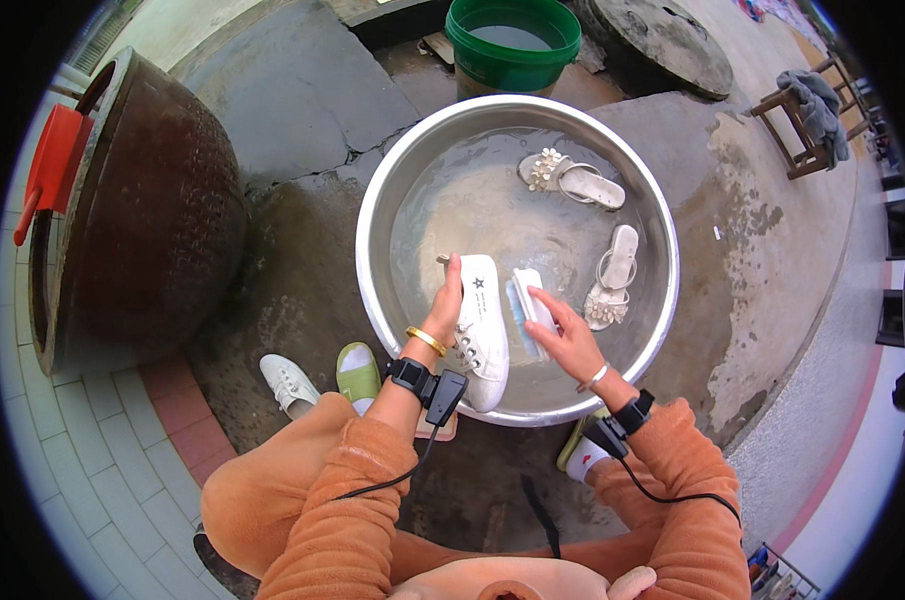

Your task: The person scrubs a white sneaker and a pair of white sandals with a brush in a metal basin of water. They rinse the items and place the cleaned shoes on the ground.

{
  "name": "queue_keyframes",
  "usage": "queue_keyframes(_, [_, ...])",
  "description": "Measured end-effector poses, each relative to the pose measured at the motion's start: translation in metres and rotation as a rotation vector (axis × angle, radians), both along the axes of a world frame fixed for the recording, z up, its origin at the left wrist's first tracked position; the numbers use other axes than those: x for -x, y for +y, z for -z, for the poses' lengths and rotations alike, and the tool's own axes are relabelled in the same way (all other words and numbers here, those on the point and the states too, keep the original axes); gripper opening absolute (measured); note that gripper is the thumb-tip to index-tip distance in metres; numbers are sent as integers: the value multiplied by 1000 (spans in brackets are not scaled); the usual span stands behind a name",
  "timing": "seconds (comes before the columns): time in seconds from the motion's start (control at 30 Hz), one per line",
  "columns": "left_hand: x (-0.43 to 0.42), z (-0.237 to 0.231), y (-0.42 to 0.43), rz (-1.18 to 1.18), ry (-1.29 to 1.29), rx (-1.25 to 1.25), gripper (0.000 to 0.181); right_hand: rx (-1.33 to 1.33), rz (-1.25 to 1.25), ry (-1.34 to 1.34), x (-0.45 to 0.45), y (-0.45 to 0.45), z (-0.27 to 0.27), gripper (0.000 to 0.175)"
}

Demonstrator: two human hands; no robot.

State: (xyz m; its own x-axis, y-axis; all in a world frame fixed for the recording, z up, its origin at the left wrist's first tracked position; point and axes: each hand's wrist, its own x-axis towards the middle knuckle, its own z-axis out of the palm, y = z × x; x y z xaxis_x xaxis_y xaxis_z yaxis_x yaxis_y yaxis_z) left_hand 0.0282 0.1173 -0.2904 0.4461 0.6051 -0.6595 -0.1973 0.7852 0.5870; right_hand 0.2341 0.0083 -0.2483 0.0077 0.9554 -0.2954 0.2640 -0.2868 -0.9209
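My left hand (446,306) grips a white lace-up sneaker (487,330) by its heel end, with the toe pointing back toward me. A black star and some lettering mark the sneaker's side. In my right hand (568,337) is a white scrubbing brush (533,311), its pale blue bristles turned toward the sneaker with a gap between them. Both hands are over a large round metal basin (370,277) holding shallow, cloudy water. Two pale sandals trimmed with flowers lie in it: one sandal (572,178) at the far right, another sandal (612,277) along the right side.
Beyond the basin stands a green bucket (512,64) of water, beside a round concrete lid (662,45). A big brown clay vat (159,202) with a red plastic piece (58,161) is at left. Another white sneaker (287,381) sits by my slippered foot. A wooden stool (797,135) bears grey cloth.
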Motion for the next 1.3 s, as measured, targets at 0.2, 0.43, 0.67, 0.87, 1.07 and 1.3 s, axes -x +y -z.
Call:
queue_keyframes(0.2, [-17, -26, -12, -36, -67, -5, 82, -130, -138, -388, 44, 17, -45, 51])
queue_keyframes(0.43, [-18, -38, -19, 319, 48, -182, 68, 78, -20, -427, -21, 119, 45, 55])
queue_keyframes(0.67, [-19, -96, 2, 583, 547, -967, 31, 331, -196, -826, -53, 41, 93, 58])
queue_keyframes(0.87, [-2, -128, 15, 504, 781, -1271, 21, 542, -219, -776, -31, 26, 138, 60])
queue_keyframes(1.07, [31, -115, 13, 686, 1154, -1393, 12, 154, 278, 417, 4, 36, 52, 59])
queue_keyframes(1.3, [41, -73, -9, 760, 1166, -1448, 6, -223, 123, -170, 54, 44, -8, 54])
